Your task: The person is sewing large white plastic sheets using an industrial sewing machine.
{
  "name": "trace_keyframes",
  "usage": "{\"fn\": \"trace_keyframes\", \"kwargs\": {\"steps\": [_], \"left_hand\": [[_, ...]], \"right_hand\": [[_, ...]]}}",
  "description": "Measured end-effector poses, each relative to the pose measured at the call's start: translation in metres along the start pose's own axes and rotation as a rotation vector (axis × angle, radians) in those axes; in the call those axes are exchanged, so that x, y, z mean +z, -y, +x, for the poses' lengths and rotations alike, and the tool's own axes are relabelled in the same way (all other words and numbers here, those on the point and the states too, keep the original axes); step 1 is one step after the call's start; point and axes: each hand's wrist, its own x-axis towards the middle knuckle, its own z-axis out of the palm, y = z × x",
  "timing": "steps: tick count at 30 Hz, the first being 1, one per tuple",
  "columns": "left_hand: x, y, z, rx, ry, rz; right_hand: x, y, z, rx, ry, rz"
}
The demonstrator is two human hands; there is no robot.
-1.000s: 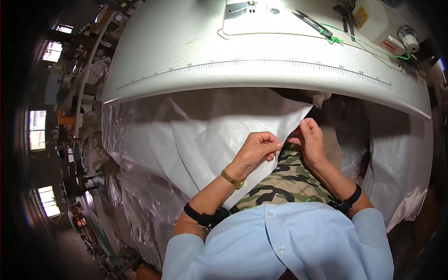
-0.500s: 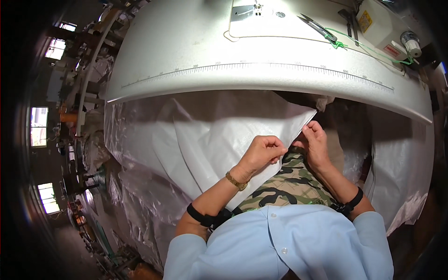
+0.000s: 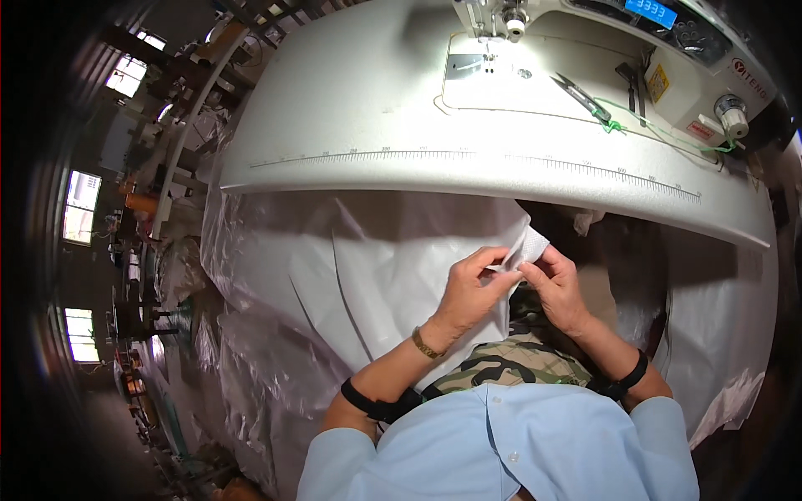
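Head view: left hand (image 3: 469,292) and right hand (image 3: 558,294) pinch the folded edge of a glossy white sheet (image 3: 405,284), creased, fine-textured at the fold, partly covering the camouflage-clad lap (image 3: 514,359) below the sewing table (image 3: 334,125).

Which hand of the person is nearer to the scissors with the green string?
Right. The right hand is almost straight below the scissors in the picture, pinching the white sheet; the left hand, also on the sheet, is below and farther left.
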Motion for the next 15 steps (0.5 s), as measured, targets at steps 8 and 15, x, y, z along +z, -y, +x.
{"fn": "trace_keyframes", "kwargs": {"steps": [8, 15], "left_hand": [[-0.085, -0.058, -0.019, 0.126, -0.544, -0.491], [-0.301, -0.193, -0.046, 0.619, -1.232, 0.798]], "right_hand": [[-0.011, 0.049, -0.002, -0.195, 0.039, -0.555], [-0.125, 0.007, -0.033, -0.150, -0.437, -0.599]]}}
